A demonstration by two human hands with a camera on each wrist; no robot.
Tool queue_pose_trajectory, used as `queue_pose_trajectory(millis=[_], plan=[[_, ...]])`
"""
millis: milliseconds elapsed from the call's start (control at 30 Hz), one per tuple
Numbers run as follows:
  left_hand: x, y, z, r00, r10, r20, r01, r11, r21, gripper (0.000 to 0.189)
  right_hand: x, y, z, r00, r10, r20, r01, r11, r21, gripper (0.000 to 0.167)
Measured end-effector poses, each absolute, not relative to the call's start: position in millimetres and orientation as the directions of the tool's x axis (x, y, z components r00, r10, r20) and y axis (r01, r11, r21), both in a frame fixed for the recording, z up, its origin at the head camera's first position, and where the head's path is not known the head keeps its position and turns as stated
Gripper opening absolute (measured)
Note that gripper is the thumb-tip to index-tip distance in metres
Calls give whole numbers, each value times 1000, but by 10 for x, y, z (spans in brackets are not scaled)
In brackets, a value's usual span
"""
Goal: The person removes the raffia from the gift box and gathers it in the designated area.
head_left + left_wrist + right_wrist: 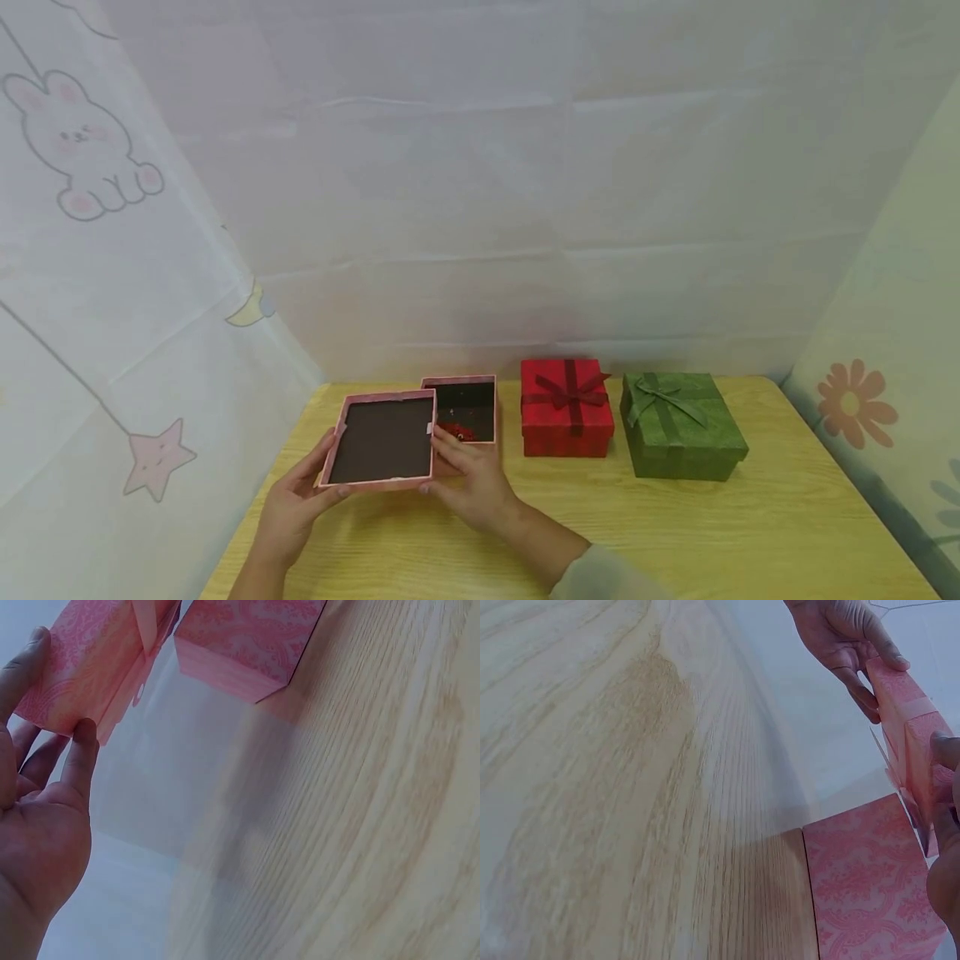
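Observation:
Both hands hold a pink patterned box lid [382, 442] in the air, its dark inner side facing the head camera. My left hand [288, 504] grips the lid's left side, thumb on the near edge. On the opposite side my right hand [480, 492] grips the rim with thumb and fingers. A pink ribbon [917, 707] runs over the lid in the right wrist view. Just behind the lid, partly covered by it, the pink box base [240, 645] stands uncovered on the table. Inside it lies a small red thing [459, 431], whose kind I cannot tell.
To the right of the pink base stand a red gift box [566, 417] with a dark red bow and a green gift box [682, 429] with a green bow, both lidded. They rest on a wooden table [600, 525] before a pale cloth backdrop [525, 208].

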State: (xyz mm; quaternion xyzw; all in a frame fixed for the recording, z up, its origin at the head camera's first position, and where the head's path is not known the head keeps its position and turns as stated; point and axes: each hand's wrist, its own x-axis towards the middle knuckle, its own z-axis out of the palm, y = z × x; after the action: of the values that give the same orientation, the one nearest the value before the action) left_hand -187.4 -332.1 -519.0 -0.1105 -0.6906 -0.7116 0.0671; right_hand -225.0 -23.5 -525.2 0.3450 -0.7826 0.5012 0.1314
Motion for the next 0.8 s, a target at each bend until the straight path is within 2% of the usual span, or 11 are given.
queue_pose_trajectory(millis=[200,600,800], plan=[[-1792,-3413,-5216,-972,16,234,234,-21,972,80,-2214,-350,-5295,-724,-439,532,-674,288,-680,69],[-1722,-3576,-5293,-963,13,270,269,-39,962,78,-2179,-530,-5326,-706,-461,538,-693,296,-657,69],[-1699,-3655,-5327,-966,-17,257,257,-25,966,78,-2153,-614,-5323,-721,-472,507,-676,320,-664,69]])
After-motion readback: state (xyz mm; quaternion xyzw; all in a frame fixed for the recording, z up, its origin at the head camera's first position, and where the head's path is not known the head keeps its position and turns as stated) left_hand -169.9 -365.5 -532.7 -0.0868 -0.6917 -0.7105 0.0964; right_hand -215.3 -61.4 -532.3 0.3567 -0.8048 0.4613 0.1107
